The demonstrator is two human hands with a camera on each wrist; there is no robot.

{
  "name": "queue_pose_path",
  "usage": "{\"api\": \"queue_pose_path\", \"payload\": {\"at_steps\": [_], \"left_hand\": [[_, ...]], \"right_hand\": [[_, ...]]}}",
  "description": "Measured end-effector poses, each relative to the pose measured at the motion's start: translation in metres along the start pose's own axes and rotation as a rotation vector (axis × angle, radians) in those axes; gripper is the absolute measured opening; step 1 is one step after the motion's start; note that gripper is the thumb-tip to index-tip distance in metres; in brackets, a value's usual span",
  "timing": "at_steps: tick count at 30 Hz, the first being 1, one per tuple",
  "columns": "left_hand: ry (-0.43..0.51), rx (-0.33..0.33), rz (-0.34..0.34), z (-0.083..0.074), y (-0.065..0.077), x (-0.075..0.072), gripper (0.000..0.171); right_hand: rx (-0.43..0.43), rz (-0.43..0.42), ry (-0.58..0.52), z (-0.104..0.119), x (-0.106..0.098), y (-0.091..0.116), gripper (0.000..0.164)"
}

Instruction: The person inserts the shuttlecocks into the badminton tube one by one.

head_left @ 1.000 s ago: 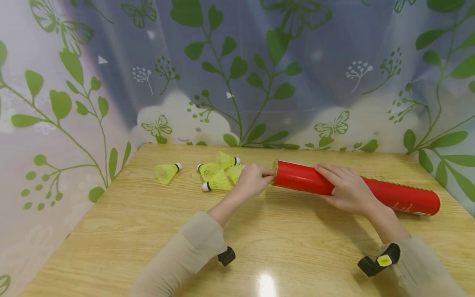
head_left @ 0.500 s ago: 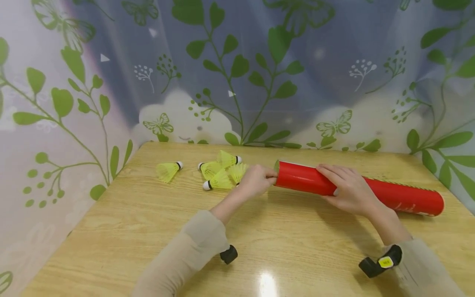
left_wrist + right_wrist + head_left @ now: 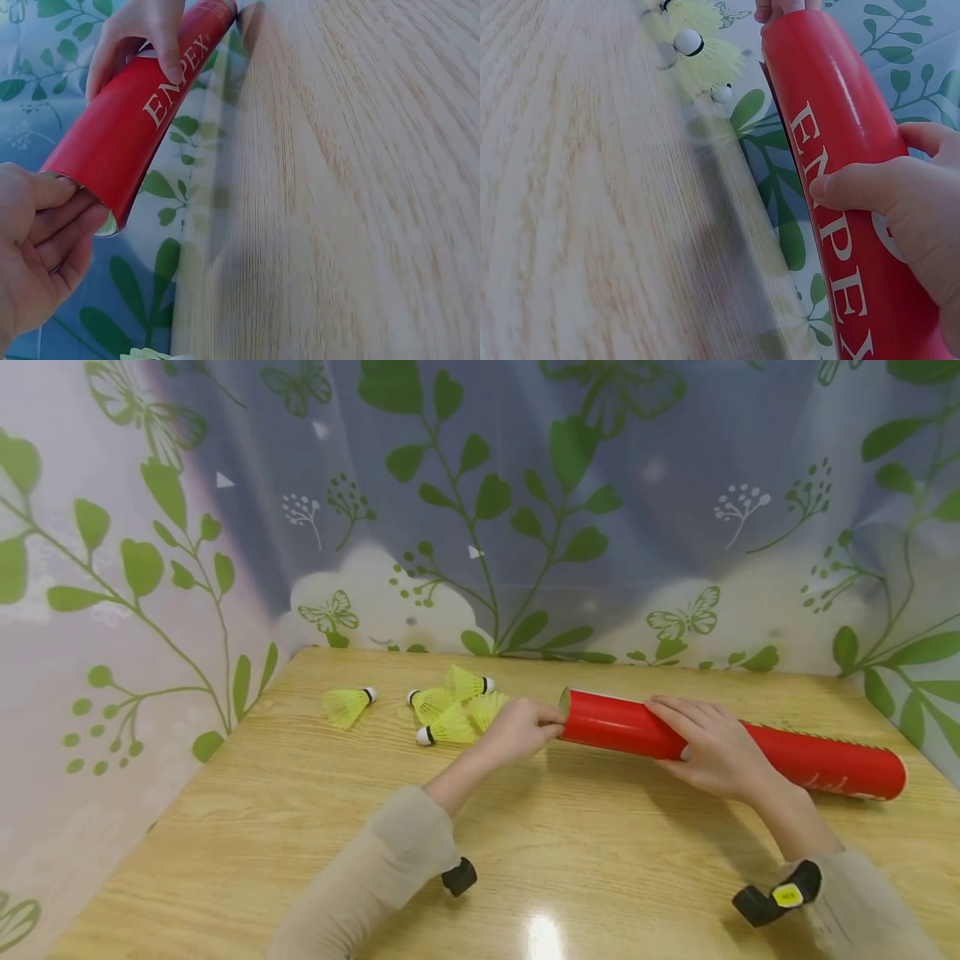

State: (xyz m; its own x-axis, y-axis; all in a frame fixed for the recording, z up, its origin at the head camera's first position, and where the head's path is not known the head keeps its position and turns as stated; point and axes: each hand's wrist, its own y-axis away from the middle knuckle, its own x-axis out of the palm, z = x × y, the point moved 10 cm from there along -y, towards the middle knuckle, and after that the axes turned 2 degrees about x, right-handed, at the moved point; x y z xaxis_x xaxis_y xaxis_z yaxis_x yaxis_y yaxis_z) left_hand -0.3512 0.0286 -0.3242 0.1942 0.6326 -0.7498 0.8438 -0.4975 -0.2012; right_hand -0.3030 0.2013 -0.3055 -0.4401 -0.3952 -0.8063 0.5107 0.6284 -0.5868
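Note:
My right hand [image 3: 720,752] grips a long red shuttlecock tube [image 3: 618,724] around its middle, thumb on the near side. White lettering runs along the tube in both wrist views. It lies slanted, its open mouth to the left and raised, its far end low at the right. At that mouth is my left hand [image 3: 525,731], with fingertips [image 3: 94,217] reaching inside past the rim. Whether they pinch something in there I cannot tell. Several yellow shuttlecocks [image 3: 450,725] with white heads lie in a group just left of this hand, partly behind it.
A single yellow shuttlecock [image 3: 347,707] lies apart at the left of the wooden table [image 3: 600,860]. Behind the table hangs a curtain [image 3: 525,510] printed with leaves and butterflies. Each wrist wears a black camera mount [image 3: 459,877].
Yellow-green netting seen at the tube's mouth a second ago no longer shows there. My left fingers have gone slightly deeper into the mouth; the right hand keeps its grip. The view has shifted slightly.

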Motion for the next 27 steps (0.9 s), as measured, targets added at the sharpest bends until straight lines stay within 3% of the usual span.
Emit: {"api": "queue_pose_path", "payload": {"at_steps": [3,7,11,15,19,21,27], "left_hand": [[0.027,-0.012,-0.004,0.003,0.002,0.000,0.019],[0.040,-0.001,-0.024,0.007,0.004,-0.005,0.020],[0.042,0.008,-0.037,0.011,0.008,-0.013,0.020],[0.056,-0.012,-0.031,0.019,0.014,-0.019,0.021],[0.082,-0.039,-0.032,0.029,0.019,-0.026,0.023],[0.090,-0.056,-0.042,0.035,0.022,-0.031,0.023],[0.081,-0.120,-0.098,0.058,0.034,-0.052,0.022]], "right_hand": [[0.005,0.008,-0.009,-0.001,0.001,0.001,0.084],[0.002,0.002,-0.022,-0.002,0.000,0.001,0.066],[-0.004,-0.006,-0.024,-0.001,0.000,0.002,0.074],[-0.008,0.002,-0.018,-0.001,0.000,0.002,0.067],[-0.014,0.006,-0.007,0.000,0.000,0.002,0.086],[-0.016,0.005,-0.003,0.000,0.000,0.002,0.088],[-0.022,0.005,-0.014,0.000,0.000,0.002,0.076]]}}
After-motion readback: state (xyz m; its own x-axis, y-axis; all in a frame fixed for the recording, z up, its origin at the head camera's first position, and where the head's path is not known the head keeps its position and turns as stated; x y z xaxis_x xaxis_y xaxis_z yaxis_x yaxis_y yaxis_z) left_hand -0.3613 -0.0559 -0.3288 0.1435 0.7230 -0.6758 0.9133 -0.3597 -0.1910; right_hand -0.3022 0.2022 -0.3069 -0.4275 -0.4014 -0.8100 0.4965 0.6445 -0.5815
